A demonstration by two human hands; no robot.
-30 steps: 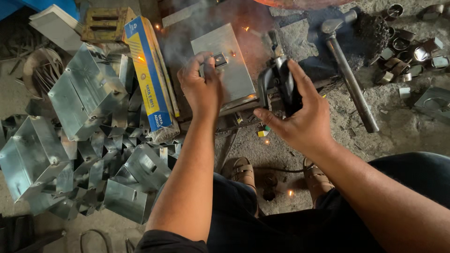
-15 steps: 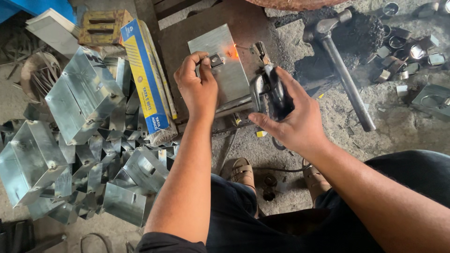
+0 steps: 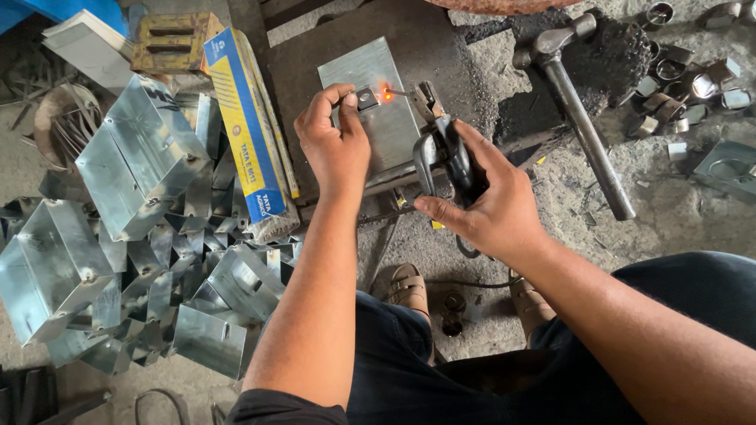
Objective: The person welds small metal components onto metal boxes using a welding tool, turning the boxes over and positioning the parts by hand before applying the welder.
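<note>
My left hand (image 3: 335, 145) pinches a small dark metal piece (image 3: 367, 98) against a grey galvanised metal box (image 3: 382, 118) lying on a dark steel plate (image 3: 441, 59). My right hand (image 3: 480, 208) grips a black welding electrode holder (image 3: 445, 153). Its thin rod (image 3: 400, 92) reaches left to the small piece, where an orange glow (image 3: 386, 93) shows at the tip. The two hands are close together, the right one just below and to the right of the box.
A heap of bent galvanised boxes and brackets (image 3: 126, 236) fills the left. A yellow and blue carton (image 3: 250, 130) lies beside the plate. A hammer (image 3: 579, 110) rests at the right, with small metal rings (image 3: 693, 79) beyond. My sandalled feet (image 3: 405, 283) are below.
The sparks and smoke over the box have died down to a single orange glow at the rod tip. Both hands have stayed on the box and the holder.
</note>
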